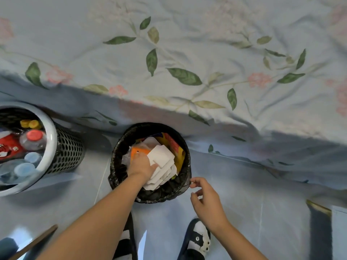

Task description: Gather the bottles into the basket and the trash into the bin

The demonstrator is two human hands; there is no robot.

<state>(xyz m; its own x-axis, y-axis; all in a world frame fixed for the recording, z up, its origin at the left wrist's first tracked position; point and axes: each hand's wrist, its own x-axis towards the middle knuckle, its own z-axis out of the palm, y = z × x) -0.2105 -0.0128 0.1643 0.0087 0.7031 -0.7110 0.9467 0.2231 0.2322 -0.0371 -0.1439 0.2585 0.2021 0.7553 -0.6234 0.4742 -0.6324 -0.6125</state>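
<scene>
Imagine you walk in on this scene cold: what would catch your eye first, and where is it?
First, the left hand pressed down on white papers inside the black-lined bin at the centre, while the right hand hovers just off the bin's right rim, fingers loosely curled. Next, the basket at the left, holding bottles with red, yellow and blue caps. Behind both spreads a pale blue floral bedsheet.

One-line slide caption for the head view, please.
Left hand presses white papers into the lined bin; right hand beside its rim; bottles fill basket.
</scene>
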